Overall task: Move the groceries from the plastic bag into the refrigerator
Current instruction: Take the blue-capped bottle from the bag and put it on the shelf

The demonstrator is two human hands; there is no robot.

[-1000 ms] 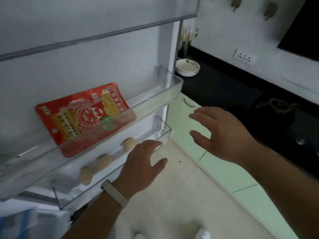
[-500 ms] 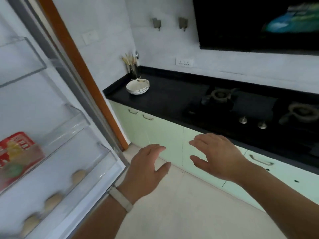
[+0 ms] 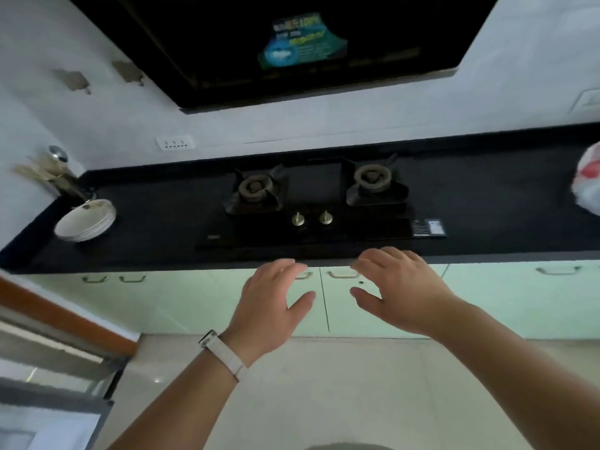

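Note:
A white plastic bag [image 3: 589,183] with red print sits on the black counter [image 3: 487,203] at the far right edge, mostly cut off by the frame. My left hand [image 3: 269,300], with a pale wristband, hovers palm down with relaxed fingers in front of the green cabinets and holds nothing. My right hand [image 3: 399,287] hovers beside it, fingers spread and empty. Only the edge of the refrigerator door [image 3: 48,384] shows at the lower left; its shelves and the groceries on them are out of view.
A two-burner gas hob [image 3: 318,203] is set in the counter under a black range hood [image 3: 292,43]. Stacked white plates [image 3: 86,220] and a utensil holder [image 3: 55,172] stand at the counter's left end. Green cabinet doors [image 3: 487,297] run below. Pale tiled floor lies underfoot.
The view has swung right, away from the refrigerator door and onto the hob and counter. Both hands stayed empty and open in front of me. The plastic bag has come into view at far right.

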